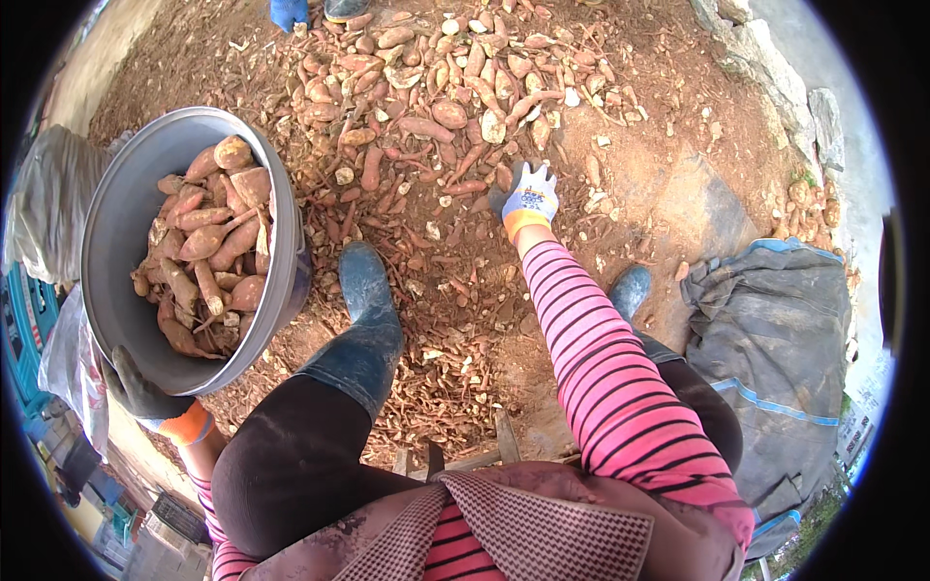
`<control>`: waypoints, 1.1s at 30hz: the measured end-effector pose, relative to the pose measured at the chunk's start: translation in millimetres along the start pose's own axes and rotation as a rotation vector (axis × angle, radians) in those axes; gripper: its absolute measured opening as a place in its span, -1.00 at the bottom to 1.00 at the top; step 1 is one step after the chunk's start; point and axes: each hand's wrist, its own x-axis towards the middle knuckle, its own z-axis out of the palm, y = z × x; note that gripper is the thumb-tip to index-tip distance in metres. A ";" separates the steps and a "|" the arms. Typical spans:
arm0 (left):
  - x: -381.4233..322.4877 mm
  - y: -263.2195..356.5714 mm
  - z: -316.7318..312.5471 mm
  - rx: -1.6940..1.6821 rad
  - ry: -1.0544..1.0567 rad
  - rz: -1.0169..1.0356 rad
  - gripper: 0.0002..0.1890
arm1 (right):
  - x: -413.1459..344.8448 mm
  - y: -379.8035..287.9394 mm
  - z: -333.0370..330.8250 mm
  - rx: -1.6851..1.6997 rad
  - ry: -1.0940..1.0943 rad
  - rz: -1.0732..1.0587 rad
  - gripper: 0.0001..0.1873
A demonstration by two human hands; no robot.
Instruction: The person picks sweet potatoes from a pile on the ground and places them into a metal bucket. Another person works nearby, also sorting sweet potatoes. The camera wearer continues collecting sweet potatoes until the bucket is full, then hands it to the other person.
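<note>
My left hand [156, 396], in a dark-coated glove with an orange cuff, grips the near rim of a large grey plastic bucket [109, 240]. The bucket leans and is partly filled with sweet potatoes [207, 240]. My right hand [529, 192], in a white and grey glove with a yellow-orange cuff, reaches down to the near edge of a spread pile of sweet potatoes [425, 129]. Its fingers are at a small reddish sweet potato [504, 176]; whether they hold it cannot be told.
Soil with roots and broken pieces lies around my blue rubber boots [367, 290]. A dark tarp [770, 327] lies at the right, beside rocks [781, 80]. Plastic bags [54, 203] stand left of the bucket. Another person's blue-gloved hand [289, 13] shows at the top.
</note>
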 end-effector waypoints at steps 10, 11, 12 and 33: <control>43.0 79.8 -13.5 -0.919 0.109 -0.867 -0.57 | -98.4 -78.8 -115.6 1.859 -0.033 -0.327 -0.86; 44.9 84.2 -11.8 -0.842 0.100 -0.810 -0.57 | -121.1 -109.3 -139.2 1.824 -0.121 -0.537 -0.80; 46.7 85.7 -11.1 -0.983 0.141 -0.928 -0.55 | -142.6 -136.6 -160.6 1.790 -0.305 -0.688 -0.78; 8.9 14.0 -11.4 0.060 -0.033 0.091 -0.39 | -15.4 0.8 28.6 -0.486 -0.158 -0.410 -0.35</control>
